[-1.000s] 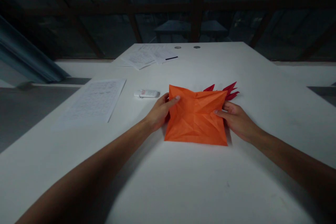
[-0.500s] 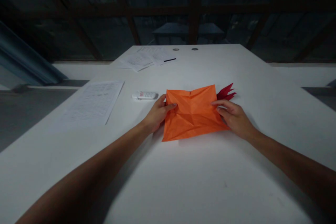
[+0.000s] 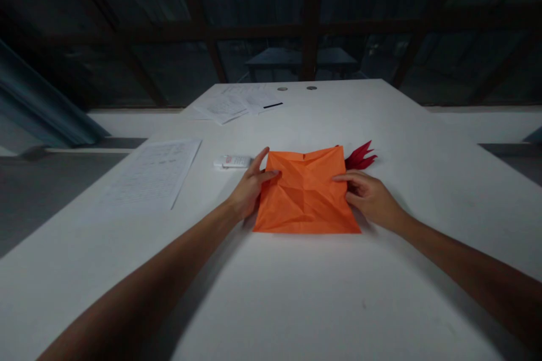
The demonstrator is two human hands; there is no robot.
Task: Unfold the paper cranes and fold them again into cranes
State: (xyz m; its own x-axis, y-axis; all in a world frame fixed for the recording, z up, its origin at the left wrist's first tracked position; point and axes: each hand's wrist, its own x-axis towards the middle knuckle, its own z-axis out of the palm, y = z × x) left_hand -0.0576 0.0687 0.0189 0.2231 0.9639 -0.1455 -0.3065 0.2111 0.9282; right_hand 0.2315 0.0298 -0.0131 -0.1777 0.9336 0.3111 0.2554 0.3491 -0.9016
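Note:
A creased sheet of orange paper [image 3: 305,194] is held up a little over the white table [image 3: 296,293], its near edge level. At its left edge, my left hand [image 3: 249,187] grips it, the thumb on top and the other fingers partly hidden behind. My right hand [image 3: 369,194] pinches the right edge, with fingertips on the paper's face. Just behind the paper's right side lies a red pointed folded paper [image 3: 361,157], partly covered by the orange sheet.
A white remote-like object [image 3: 232,162] lies left of the orange paper. Written sheets [image 3: 148,177] lie at the left, and more papers [image 3: 224,106] with a dark pen [image 3: 273,105] farther back. Two small round discs [image 3: 311,88] sit near the far edge, before dark windows.
The orange paper has turned slightly, so its near edge is now level, and its right side has come nearer with my right hand. The view has tilted up slightly.

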